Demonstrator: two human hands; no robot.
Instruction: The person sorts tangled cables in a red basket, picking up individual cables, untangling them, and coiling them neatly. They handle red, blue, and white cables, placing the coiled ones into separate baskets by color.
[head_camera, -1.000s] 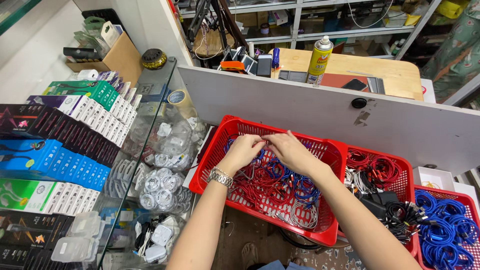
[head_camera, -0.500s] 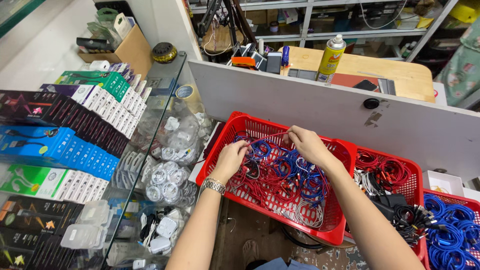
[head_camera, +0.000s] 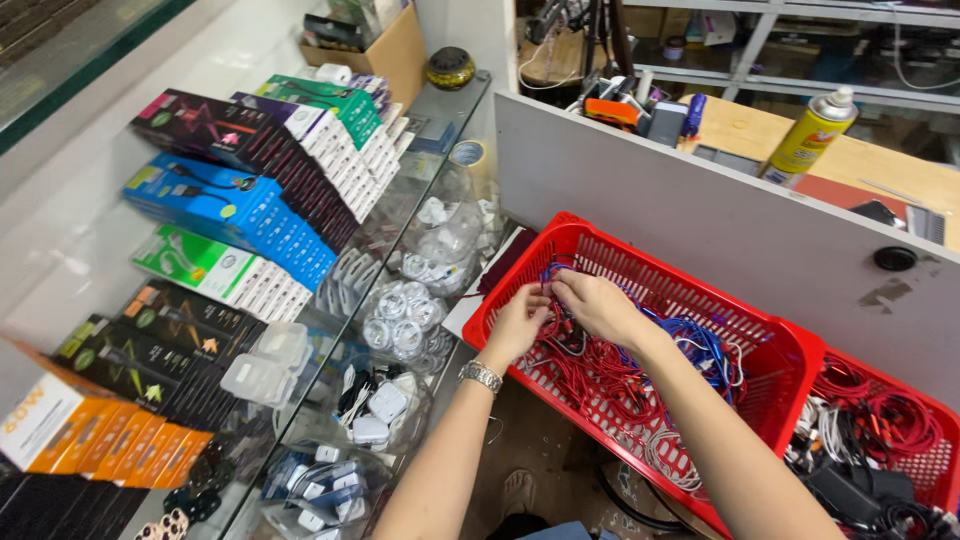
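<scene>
Both grips pinched a blue cable (head_camera: 548, 277), left hand (head_camera: 517, 325) and right hand (head_camera: 598, 305) touching over the red basket's (head_camera: 700, 290) near-left corner. Sorting step seemingly underway; freeing it likely needs a gentle lift. Cable's long axis unclear, tangled among red cables (head_camera: 600, 375) below.

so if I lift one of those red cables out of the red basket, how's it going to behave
Probably floppy: the red cables lie in loose curved loops, not straight runs. Likely to snag and drag neighbours up, since they are heaped and tangled with blue cables in the red basket. They look thin, so probably light; the left hand and right hand work them with fingertips only.
</scene>
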